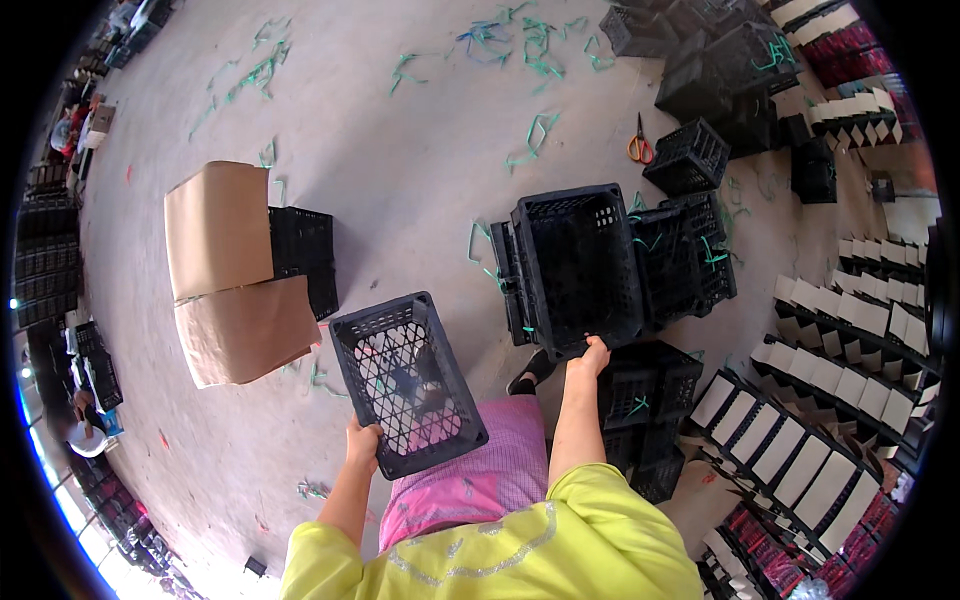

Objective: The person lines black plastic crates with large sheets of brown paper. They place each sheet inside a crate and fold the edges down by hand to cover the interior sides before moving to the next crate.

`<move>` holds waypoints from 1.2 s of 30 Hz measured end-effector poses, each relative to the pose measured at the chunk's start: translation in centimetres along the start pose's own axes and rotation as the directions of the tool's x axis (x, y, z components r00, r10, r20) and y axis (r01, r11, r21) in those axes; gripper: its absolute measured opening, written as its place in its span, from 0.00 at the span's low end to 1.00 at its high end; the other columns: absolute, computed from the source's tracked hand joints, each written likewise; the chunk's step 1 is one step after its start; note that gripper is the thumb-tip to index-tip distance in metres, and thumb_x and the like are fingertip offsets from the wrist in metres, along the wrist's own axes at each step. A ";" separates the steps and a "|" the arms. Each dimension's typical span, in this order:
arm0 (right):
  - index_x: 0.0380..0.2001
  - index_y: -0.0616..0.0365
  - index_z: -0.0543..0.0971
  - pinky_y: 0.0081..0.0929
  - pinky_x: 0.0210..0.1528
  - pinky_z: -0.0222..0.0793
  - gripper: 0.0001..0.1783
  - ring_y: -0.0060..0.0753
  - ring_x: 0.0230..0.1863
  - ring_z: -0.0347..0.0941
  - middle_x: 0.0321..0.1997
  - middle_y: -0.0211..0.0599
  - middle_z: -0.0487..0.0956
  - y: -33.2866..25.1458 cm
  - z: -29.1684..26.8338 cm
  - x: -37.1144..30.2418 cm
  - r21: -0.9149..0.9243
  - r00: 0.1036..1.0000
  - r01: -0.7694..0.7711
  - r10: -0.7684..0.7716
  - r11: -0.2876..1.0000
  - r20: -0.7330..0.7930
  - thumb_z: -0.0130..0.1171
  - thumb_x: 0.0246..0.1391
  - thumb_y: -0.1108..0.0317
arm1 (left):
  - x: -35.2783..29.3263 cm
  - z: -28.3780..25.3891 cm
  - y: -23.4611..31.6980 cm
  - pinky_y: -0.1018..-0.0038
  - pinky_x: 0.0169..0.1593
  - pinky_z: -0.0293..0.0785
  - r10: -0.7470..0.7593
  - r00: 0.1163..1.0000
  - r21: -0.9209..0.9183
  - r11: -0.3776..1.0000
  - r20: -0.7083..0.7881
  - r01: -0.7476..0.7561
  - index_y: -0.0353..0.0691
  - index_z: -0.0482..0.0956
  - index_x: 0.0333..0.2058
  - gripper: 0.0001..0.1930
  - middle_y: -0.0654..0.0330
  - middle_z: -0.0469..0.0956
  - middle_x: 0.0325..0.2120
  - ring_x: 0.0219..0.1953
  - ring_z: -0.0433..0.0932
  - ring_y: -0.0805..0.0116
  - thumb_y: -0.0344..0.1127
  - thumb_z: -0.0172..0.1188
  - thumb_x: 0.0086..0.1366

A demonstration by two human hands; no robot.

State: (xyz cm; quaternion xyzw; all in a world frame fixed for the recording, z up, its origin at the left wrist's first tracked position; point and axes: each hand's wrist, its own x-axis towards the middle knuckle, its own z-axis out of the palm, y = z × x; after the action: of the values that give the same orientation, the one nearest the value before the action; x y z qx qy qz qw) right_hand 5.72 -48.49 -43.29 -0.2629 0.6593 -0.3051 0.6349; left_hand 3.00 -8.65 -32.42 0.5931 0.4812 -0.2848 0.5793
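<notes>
My left hand is closed on the left rim of a black plastic crate, which hangs tilted before me with its lattice bottom showing. Farther right, my right hand grips the near rim of a second black crate. That one is deep, and it rests on or just above other dark crates; whether it touches them I cannot tell. Beside it on the right lie more black crates tied with green strapping.
Brown paper sheets cover black crates at left. Orange-handled scissors lie on the floor near a small black crate. Green strap scraps litter the far floor. At right stand rows of crates with pale cardboard.
</notes>
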 end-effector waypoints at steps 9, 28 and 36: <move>0.32 0.67 0.70 0.37 0.40 0.74 0.17 0.39 0.34 0.71 0.36 0.41 0.70 1.0 -1.7 3.0 0.027 0.999 -0.049 0.049 0.998 -0.016 0.45 0.31 0.84 | 0.9 -0.9 -1.6 0.76 0.28 0.70 -0.036 0.999 0.086 0.996 0.024 0.034 0.35 0.68 0.48 0.28 0.60 0.73 0.29 0.27 0.72 0.71 0.14 0.44 0.44; 0.48 0.55 0.71 0.32 0.53 0.57 0.22 0.29 0.52 0.65 0.50 0.31 0.72 -10.8 -8.4 -1.5 -0.563 0.913 -0.019 0.244 0.826 0.328 0.49 0.56 0.53 | -11.9 18.4 10.0 0.76 0.33 0.73 0.283 0.887 -0.129 0.959 0.365 -0.253 0.34 0.67 0.47 0.25 0.57 0.75 0.34 0.31 0.76 0.68 0.14 0.46 0.47; 0.49 0.65 0.69 0.28 0.48 0.64 0.24 0.37 0.46 0.71 0.44 0.48 0.75 -23.4 1.0 -3.2 -0.545 0.509 0.729 0.205 0.414 0.836 0.51 0.55 0.59 | -9.0 31.6 7.4 0.75 0.43 0.70 0.400 0.826 -0.139 0.916 0.398 -0.376 0.33 0.65 0.52 0.30 0.57 0.75 0.38 0.38 0.74 0.67 0.14 0.43 0.45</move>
State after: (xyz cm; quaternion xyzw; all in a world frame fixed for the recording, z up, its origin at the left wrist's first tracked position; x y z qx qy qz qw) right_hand 5.90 -62.01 -23.87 -0.7708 0.2789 0.1230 0.5594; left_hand 13.26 -40.21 -26.58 0.5874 0.2229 -0.2682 0.7303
